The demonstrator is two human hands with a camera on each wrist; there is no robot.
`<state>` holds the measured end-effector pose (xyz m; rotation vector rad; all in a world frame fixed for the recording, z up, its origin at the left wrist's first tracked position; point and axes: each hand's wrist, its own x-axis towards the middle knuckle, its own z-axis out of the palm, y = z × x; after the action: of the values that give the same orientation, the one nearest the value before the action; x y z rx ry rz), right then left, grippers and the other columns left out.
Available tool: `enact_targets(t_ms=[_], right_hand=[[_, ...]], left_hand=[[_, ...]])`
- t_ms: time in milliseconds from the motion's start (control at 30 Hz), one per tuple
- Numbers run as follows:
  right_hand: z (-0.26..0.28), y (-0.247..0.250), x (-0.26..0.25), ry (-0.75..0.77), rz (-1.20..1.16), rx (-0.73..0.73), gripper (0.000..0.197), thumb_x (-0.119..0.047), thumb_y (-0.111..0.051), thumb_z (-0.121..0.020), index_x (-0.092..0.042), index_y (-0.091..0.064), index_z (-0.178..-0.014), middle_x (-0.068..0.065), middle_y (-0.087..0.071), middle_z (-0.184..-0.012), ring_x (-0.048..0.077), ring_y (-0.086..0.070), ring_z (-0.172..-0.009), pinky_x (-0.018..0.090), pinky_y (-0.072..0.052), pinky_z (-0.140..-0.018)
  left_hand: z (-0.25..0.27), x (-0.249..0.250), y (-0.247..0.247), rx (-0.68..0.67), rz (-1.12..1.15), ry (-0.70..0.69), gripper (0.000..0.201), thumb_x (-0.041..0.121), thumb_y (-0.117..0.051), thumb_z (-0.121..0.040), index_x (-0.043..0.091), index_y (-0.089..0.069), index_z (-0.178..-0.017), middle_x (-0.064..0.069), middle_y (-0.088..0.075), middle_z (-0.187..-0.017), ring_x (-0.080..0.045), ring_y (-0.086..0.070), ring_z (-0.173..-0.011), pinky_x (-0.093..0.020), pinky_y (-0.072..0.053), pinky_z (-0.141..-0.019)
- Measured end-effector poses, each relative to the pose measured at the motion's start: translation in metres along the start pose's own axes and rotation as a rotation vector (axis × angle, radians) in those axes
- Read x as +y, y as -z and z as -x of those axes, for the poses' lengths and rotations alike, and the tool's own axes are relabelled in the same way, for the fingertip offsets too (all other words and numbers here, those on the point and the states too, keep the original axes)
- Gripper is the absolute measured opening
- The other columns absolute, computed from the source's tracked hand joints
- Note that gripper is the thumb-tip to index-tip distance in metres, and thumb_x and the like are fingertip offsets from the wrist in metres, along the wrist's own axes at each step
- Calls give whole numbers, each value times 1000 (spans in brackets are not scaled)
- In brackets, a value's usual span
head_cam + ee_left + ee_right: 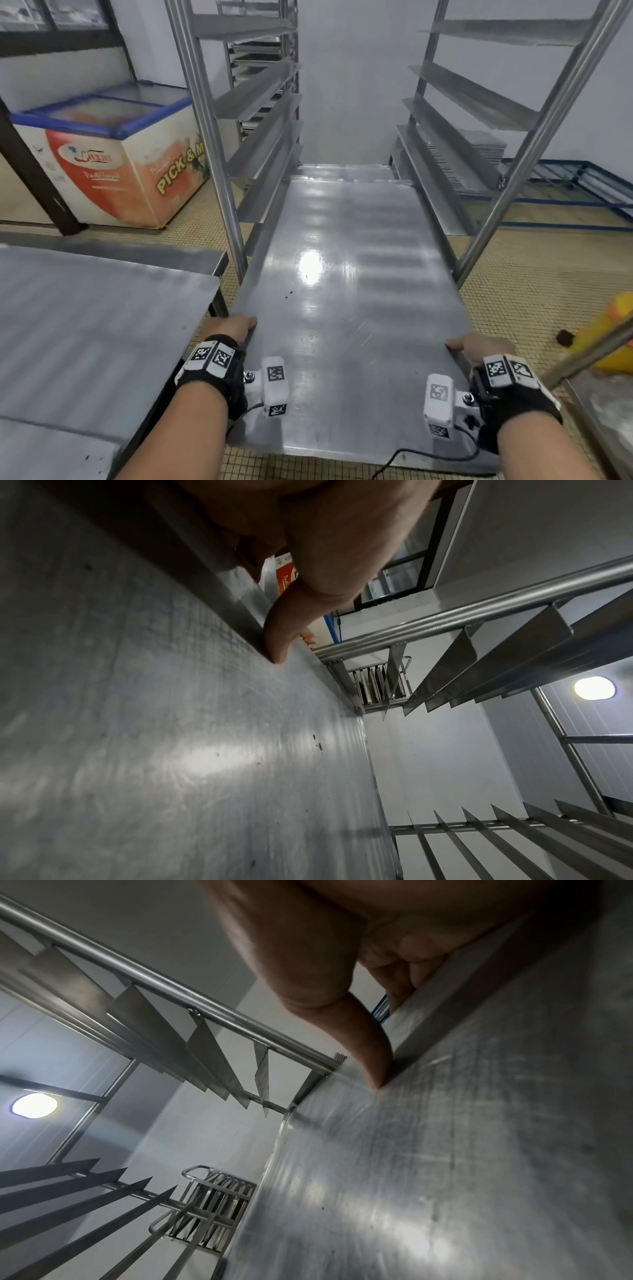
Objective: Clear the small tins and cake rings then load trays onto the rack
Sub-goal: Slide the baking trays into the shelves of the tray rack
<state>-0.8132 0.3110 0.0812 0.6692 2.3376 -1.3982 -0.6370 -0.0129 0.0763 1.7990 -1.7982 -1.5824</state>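
A large bare steel tray [342, 274] sticks partway into the open steel rack [219, 178], its far end between the lower side runners. My left hand [236, 330] grips the tray's left rim, thumb [279, 639] on top of the edge and fingers curled under. My right hand [479, 347] grips the right rim the same way, thumb [373, 1053] pressed on the inner edge of the tray [479, 1150]. A second tray [342, 170] lies just below and beyond it in the rack. No small tins or cake rings are in sight.
A steel table [85, 325] stands at my left. A chest freezer [116, 150] sits at the back left. A second rack with trays [260, 68] stands behind. Stacked trays [479, 144] and a blue frame [565, 192] lie at the right, a yellow object [613, 329] near my right hand.
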Motion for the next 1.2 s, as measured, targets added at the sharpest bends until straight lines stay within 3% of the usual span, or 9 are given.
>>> enact_targets(t_ms=[133, 267, 400, 467, 667, 833, 933, 1100, 1200], right_hand=[[-21, -3, -25, -32, 20, -3, 39, -4, -73, -80, 12, -57, -112, 17, -60, -79, 33, -60, -70, 32, -44, -55], [-41, -12, -57, -9, 61, -48, 44, -6, -73, -83, 13, -56, -119, 25, -64, -104, 39, -63, -93, 38, -50, -69], [-67, -18, -82, -15, 46, -16, 46, -2, -73, -81, 13, -55, -121, 14, -59, -74, 27, -52, -59, 30, -37, -47], [-77, -23, -94, -4, 63, -11, 47, -4, -74, -82, 13, -55, -121, 15, -61, -80, 27, -53, -60, 29, -33, -46], [-96, -36, -118, -8, 77, -19, 68, -9, -78, -79, 11, -44, -134, 23, -62, -117, 35, -59, -95, 36, -45, -75], [-84, -36, -120, 36, 140, -25, 69, -17, -77, -82, 9, -43, -136, 21, -60, -116, 28, -51, -75, 34, -42, -65], [-75, -35, -115, 96, 183, -12, 66, -17, -77, -82, 10, -45, -132, 16, -56, -100, 25, -49, -63, 32, -44, -62], [-52, -27, -106, 280, 294, 5, 70, -29, -79, -80, 8, -49, -130, 22, -59, -127, 38, -60, -109, 38, -47, -84], [-34, -24, -93, 382, 355, -12, 66, -31, -80, -79, 4, -55, -130, 20, -57, -133, 37, -56, -119, 42, -46, -99]], left_hand=[[-20, 24, -15, 11, 36, 20, 47, 14, -74, -85, -9, -56, -122, -20, -64, -111, -30, -60, -85, -33, -49, -76], [-37, 49, -34, 22, 54, 39, 51, 13, -72, -86, -8, -52, -128, -21, -62, -116, -32, -60, -89, -33, -45, -70], [-57, 75, -51, 73, 24, 47, 63, 23, -77, -82, -5, -50, -132, -19, -61, -126, -36, -62, -109, -37, -51, -86], [-68, 84, -58, 87, -10, 21, 62, 26, -78, -81, -4, -54, -130, -20, -62, -125, -36, -61, -112, -39, -51, -94], [-76, 110, -66, 121, 9, 31, 71, 24, -79, -79, -1, -48, -137, -16, -59, -128, -35, -61, -106, -40, -52, -94], [-82, 108, -61, 175, -271, -89, 92, 52, -76, -55, 5, -55, -131, -20, -57, -128, -42, -57, -112, -50, -51, -97], [-60, 107, -56, 102, -436, -193, 84, 52, -77, -71, 1, -52, -133, -21, -53, -134, -41, -55, -117, -45, -50, -97], [-31, 99, -42, -28, -542, -364, 74, 52, -74, -81, -3, -56, -128, -20, -62, -127, -35, -62, -109, -38, -52, -84], [-12, 84, -33, -148, -588, -467, 82, 49, -72, -84, 7, -42, -147, -13, -49, -147, -30, -53, -128, -38, -45, -103]])
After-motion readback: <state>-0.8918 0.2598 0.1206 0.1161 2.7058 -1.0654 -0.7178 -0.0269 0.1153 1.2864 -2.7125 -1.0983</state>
